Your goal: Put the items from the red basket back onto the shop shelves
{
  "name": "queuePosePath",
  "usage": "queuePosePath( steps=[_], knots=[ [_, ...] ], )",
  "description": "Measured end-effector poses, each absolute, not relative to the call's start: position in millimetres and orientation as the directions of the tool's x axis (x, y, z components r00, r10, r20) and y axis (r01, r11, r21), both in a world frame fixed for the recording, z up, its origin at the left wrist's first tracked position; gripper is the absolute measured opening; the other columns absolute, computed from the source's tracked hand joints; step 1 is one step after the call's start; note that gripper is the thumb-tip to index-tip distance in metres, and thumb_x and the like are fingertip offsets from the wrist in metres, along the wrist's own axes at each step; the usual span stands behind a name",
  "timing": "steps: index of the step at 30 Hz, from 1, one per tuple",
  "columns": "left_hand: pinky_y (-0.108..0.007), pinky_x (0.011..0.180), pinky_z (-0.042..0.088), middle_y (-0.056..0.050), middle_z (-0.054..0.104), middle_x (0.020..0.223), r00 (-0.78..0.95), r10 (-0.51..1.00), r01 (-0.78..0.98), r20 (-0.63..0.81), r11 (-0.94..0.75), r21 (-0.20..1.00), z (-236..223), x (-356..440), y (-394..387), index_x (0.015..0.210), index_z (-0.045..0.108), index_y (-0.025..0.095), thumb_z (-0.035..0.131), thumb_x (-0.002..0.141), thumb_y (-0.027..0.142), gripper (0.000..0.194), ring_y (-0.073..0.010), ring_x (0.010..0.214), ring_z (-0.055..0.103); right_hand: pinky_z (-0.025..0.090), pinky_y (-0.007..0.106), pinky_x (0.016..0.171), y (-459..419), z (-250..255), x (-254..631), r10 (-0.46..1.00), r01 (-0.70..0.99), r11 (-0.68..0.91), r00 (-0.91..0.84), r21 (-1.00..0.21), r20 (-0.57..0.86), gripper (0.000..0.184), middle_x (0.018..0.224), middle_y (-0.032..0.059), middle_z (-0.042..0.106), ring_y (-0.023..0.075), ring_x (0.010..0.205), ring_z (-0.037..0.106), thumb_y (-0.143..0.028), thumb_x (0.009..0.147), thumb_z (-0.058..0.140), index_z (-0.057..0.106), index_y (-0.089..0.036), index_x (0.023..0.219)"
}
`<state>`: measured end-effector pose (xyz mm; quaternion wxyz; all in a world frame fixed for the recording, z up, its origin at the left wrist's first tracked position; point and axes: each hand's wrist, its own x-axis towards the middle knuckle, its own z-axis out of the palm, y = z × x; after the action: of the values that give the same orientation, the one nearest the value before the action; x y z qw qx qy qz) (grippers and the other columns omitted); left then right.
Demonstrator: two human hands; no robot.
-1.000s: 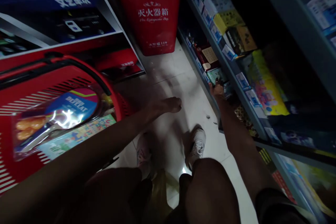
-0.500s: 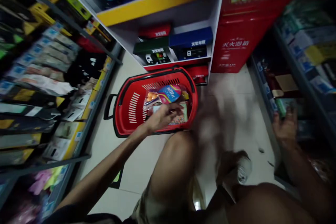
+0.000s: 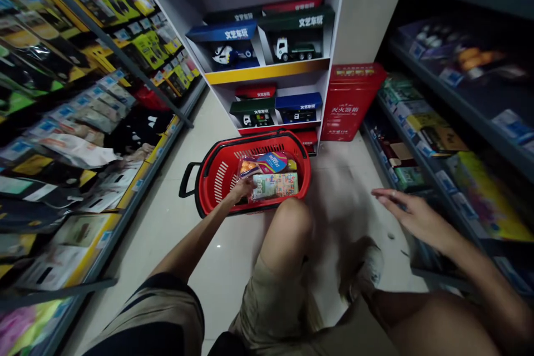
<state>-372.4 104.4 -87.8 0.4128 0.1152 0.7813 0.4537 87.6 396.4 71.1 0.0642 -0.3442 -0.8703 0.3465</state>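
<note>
My left hand [image 3: 241,189] reaches into a red shopping basket [image 3: 213,169] on the floor. Its fingers are closed round the left end of a flat pale-green box with a colourful pattern [image 3: 276,184]; the fingertips are partly hidden. Behind that box lies a clear-wrapped table tennis set [image 3: 273,162] with a blue and pink label and orange balls. On the right, my right hand [image 3: 403,210] is held in the air near the low shelf, fingers stretched out and holding nothing.
Boxed toy trucks [image 3: 296,44] fill a white display shelf behind the basket. A red fire extinguisher box [image 3: 348,105] stands beside it. Racks of packaged goods [image 3: 83,139] line the left, and a grey shelf [image 3: 442,172] the right. My bent knee [image 3: 292,222] is close to the basket.
My left hand has moved from above the patterned box to its left end. My right hand has left the goods on the right shelf and come leftward. The view has tilted up.
</note>
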Motion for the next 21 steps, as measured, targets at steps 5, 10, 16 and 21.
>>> queuePosePath(
  steps=[5, 10, 16, 21],
  knots=[
    [-0.025, 0.057, 0.043, 0.004, 0.060, 0.065, -0.622, 0.643, -0.203, -0.448, 0.420, 0.885, -62, -363, 117, 0.083, 0.060, 0.019, 0.104, 0.065, 0.044, 0.054, -0.0118, 0.058, 0.052, 0.061, 0.053, 0.112, 366, 45, 52, 0.572, 0.476, 0.500, -0.809, -0.723, -0.137, 0.045, 0.134, 0.0102, 0.081, 0.0370, 0.127, 0.076, -0.056, 0.102, 0.059, 0.082, -0.029, 0.128],
    [-0.021, 0.056, 0.036, 0.007, 0.058, 0.069, -0.667, 0.709, -0.061, -0.227, 0.251, 0.966, 1, -372, 158, 0.083, 0.057, 0.020, 0.105, 0.064, 0.049, 0.059, -0.0091, 0.060, 0.048, 0.062, 0.052, 0.104, 359, 18, 48, 0.555, 0.468, 0.468, -0.816, -0.749, -0.163, 0.043, 0.117, 0.0123, 0.085, 0.0359, 0.108, 0.081, -0.057, 0.102, 0.060, 0.083, -0.025, 0.120],
    [-0.024, 0.073, 0.053, -0.004, 0.073, 0.093, -0.638, 0.765, 0.078, 0.092, -0.055, 0.995, 95, -359, 207, 0.096, 0.069, 0.016, 0.098, 0.071, 0.054, 0.054, -0.0167, 0.083, 0.067, 0.064, 0.039, 0.082, 353, 42, 22, 0.655, 0.230, 0.132, -0.750, -0.964, -0.089, 0.061, 0.115, 0.0121, 0.082, 0.0266, 0.094, 0.080, -0.076, 0.103, 0.065, 0.075, -0.021, 0.127],
    [-0.034, 0.087, 0.064, -0.006, 0.078, 0.109, -0.464, 0.882, -0.339, -0.084, -0.089, 0.937, 80, -268, 267, 0.113, 0.065, 0.018, 0.091, 0.071, 0.030, 0.051, -0.0204, 0.094, 0.075, 0.066, 0.037, 0.082, 349, 67, 3, 0.702, -0.027, -0.127, -0.709, -0.991, -0.071, 0.067, 0.122, 0.0086, 0.078, 0.0248, 0.099, 0.077, -0.078, 0.089, 0.083, 0.068, -0.024, 0.127]
  ],
)
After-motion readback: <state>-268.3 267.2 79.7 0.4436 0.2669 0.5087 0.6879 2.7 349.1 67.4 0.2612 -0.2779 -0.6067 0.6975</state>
